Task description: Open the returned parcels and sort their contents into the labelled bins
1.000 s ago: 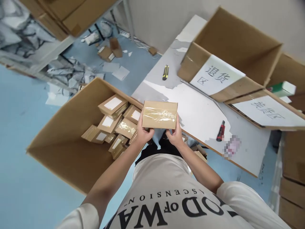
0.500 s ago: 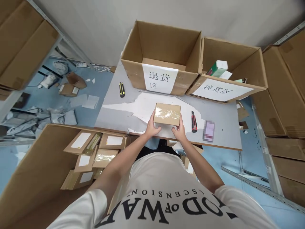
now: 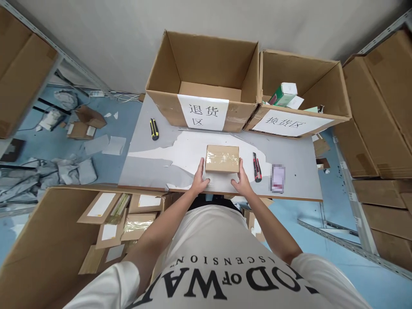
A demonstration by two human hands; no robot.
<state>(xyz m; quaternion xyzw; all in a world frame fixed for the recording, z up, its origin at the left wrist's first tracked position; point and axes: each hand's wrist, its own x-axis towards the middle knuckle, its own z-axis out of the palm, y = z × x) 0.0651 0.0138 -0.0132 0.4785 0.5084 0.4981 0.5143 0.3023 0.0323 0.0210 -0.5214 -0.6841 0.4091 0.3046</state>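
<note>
A small brown cardboard box [image 3: 222, 159] with shiny clear tape across its top sits on the table, on the white torn-looking patch. My left hand [image 3: 200, 181] is just off its left side, fingers stretched forward and thumb apart. At the right side, my right hand [image 3: 242, 182] is likewise open, its fingertips close against the box's edge; whether they touch cannot be made out. A red and black utility knife [image 3: 256, 167] lies to the right of the box. Farther left on the table is a yellow and black utility knife [image 3: 154, 129].
Two large open cartons with paper labels, the left carton [image 3: 154, 96] and the right carton [image 3: 343, 112], stand along the table's back. A blurred pinkish phone-like object [image 3: 277, 178] lies at right. Below left, a big carton [image 3: 35, 240] holds several parcels. Shelving with boxes [image 3: 376, 116] rises at right.
Both hands have loosened from the box and drawn slightly back toward me, the left one now apart from it. The box rests on the table. The view has shifted a little.
</note>
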